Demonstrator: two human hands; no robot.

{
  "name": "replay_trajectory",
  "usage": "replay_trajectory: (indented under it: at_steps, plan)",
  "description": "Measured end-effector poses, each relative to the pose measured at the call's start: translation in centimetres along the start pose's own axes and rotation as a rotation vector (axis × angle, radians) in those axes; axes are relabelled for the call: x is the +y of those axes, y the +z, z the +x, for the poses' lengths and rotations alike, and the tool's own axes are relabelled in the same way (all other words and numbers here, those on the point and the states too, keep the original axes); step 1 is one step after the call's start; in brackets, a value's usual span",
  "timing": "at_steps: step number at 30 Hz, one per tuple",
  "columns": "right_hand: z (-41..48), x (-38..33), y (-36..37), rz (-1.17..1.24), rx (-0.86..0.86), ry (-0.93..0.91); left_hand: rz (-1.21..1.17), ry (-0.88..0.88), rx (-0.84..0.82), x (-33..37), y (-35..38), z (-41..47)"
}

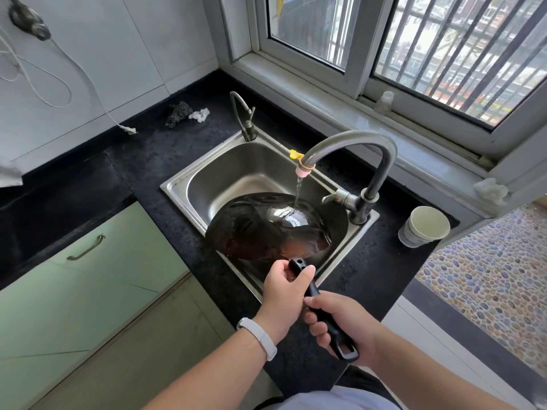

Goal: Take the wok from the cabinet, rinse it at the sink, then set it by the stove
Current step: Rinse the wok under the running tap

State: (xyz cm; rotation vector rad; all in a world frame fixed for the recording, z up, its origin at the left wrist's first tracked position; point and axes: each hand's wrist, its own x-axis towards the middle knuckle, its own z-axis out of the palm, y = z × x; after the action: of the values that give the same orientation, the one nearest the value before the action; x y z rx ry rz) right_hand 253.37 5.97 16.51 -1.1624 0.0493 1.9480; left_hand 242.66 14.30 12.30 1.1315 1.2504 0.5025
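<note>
Fingers (319,327) round wok (251,232) handle (312,290) — at sink (177,184)

There is one wok (251,229), low in the middle of the frame, in one steel sink (183,182). Two hands show at the bottom: a left hand (284,294) and a right hand (343,324), with one white wristband (260,335). There are two taps: one large tap (384,161) and one thin tap (241,113) at upper centre. On the counter lie one dark scrubber (179,113) and one crumpled tissue (199,115). At right stands one stack of paper cups (423,229); how many are in it cannot be told. One small bottle (384,102) is on the sill. One cabinet handle (85,248) shows at left.
</note>
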Motion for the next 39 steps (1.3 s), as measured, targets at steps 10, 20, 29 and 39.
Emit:
replay_trajectory:
  at_steps: [10,20,29,39]
  plan:
    - [0.5,-0.2,0.6,0.038,-0.018,0.019,-0.324,-0.169,-0.147,0.7,-0.7,-0.1]
    - [-0.5,-0.8,-0.6,-0.334,-0.015,-0.022,-0.099,-0.057,-0.081,-0.4,1.3,0.2]
    - [-1.2,-1.0,0.4,-1.075,0.272,-0.19,0.095,0.096,0.026,-0.1,1.2,0.2]
    - [-0.4,0.1,0.0,-0.929,0.313,-0.308,0.087,0.109,0.043,-0.6,0.6,0.5]
